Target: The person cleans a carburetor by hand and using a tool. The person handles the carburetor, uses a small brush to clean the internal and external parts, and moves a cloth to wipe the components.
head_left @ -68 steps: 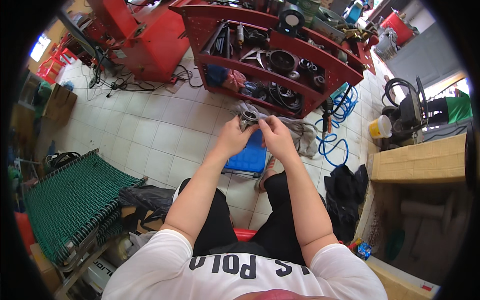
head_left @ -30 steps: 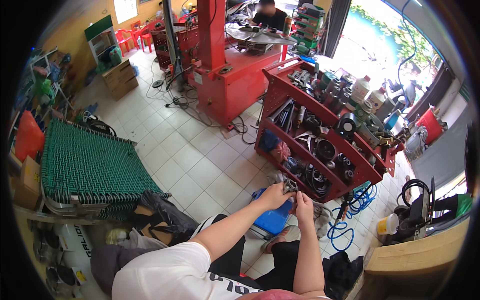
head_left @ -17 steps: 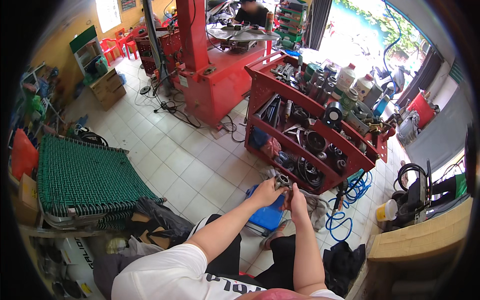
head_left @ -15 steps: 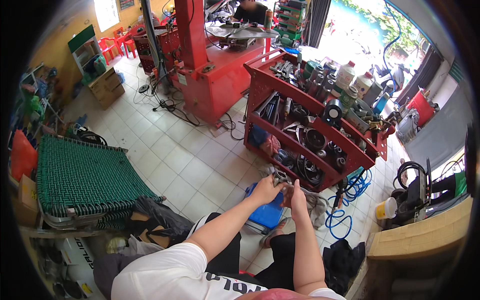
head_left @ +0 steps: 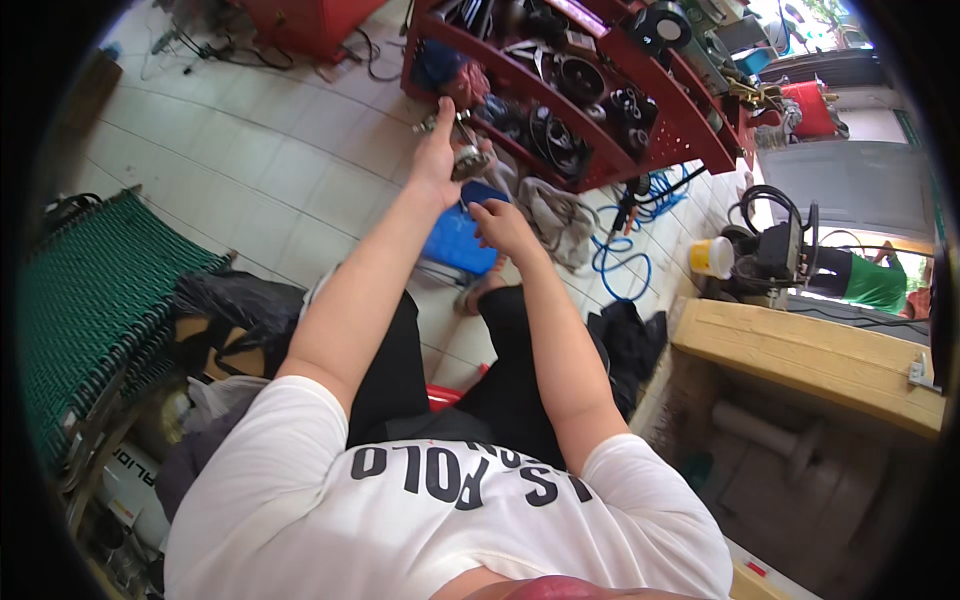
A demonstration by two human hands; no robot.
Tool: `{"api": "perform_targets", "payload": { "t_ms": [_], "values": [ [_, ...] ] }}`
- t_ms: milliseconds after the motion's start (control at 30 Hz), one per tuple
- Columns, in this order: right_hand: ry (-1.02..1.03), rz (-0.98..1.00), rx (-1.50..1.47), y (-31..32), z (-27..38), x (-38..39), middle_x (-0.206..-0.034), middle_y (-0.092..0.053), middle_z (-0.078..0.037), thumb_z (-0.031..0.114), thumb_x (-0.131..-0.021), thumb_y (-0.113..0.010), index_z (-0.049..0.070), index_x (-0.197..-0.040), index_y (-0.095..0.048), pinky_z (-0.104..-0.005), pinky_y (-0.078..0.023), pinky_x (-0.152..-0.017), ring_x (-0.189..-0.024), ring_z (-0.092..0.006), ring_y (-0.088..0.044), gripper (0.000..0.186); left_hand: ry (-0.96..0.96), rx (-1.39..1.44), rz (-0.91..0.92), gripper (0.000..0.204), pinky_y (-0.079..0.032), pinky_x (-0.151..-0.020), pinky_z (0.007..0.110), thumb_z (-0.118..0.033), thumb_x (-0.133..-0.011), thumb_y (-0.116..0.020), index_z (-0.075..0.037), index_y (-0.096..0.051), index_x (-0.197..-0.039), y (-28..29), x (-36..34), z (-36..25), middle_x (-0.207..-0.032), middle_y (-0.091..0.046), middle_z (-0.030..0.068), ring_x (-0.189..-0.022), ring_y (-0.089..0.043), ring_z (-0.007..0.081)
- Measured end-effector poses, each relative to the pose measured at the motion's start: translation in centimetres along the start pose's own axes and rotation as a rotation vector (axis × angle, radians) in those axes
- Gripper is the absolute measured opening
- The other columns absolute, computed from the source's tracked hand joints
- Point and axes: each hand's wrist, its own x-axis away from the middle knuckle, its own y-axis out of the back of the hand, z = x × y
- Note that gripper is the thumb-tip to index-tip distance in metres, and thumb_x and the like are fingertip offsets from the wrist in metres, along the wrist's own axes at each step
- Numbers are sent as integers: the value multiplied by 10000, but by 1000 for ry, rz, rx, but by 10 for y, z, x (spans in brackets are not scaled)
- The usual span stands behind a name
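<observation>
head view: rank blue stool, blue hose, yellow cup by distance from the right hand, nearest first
From the right hand:
1. Blue stool: right beside the hand, just to its left on the floor.
2. Blue hose: coiled on the tiles to the right.
3. Yellow cup: farther right, beside the black machine.

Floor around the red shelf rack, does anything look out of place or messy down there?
Yes. A grey rag lies crumpled on the tiles beside a blue hose in loose loops at the foot of the red shelf rack. Dark clothing is heaped by the wooden bench. The left hand holds a small metal part.
</observation>
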Motion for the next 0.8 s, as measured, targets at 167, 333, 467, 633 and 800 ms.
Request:
{"api": "perform_targets", "payload": {
  "t_ms": [167, 333, 467, 633, 800],
  "values": [
    [-181, 129, 203, -36, -29, -8, -879, -774, -160, 422, -1011, -675, -45, -1149, -706, -372, -585, -623, -674, -231, -747, 488, -132, 70, -5, 678, -661, -679, 454, -649, -838, -840, -80, -628, -1139, -16, 14, -13, -966, -683, 102, -805, -758, 285],
    [-243, -19, 493, -62, -69, -51, -1152, -738, -281, 380, -982, -687, -26, -1357, -589, -501, -594, -911, -1033, -411, -746, 562, -141, -11, -38, 760, -674, -732, 418, -712, -856, -782, -41, -618, -1174, -25, 18, -16, -997, -701, 128, -796, -761, 269],
    [-151, -369, 474, -89, -75, -74, -1318, -632, -321, 377, -980, -700, -11, -1447, -471, -547, -553, -997, -1175, -488, -665, 649, -117, 26, -101, 593, -570, -611, 362, -679, -948, -701, -98, -678, -1068, -17, 14, -18, -814, -713, 73, -678, -712, 235],
    [-86, -451, 496, -87, -100, -91, -1306, -610, -284, 353, -996, -692, 59, -1413, -515, -584, -571, -918, -1111, -515, -682, 540, -106, 54, -116, 577, -646, -652, 392, -663, -940, -725, -126, -637, -1134, -27, 10, -13, -886, -705, 69, -691, -719, 210],
    [-62, -375, 467, -78, -86, -84, -1218, -696, -264, 379, -981, -640, 34, -1243, -672, -550, -567, -947, -1094, -467, -706, 435, -59, 97, 46, 477, -645, -730, 402, -552, -927, -800, -161, -611, -1124, -11, 8, -19, -894, -666, 26, -696, -695, 173]
  ]
}}
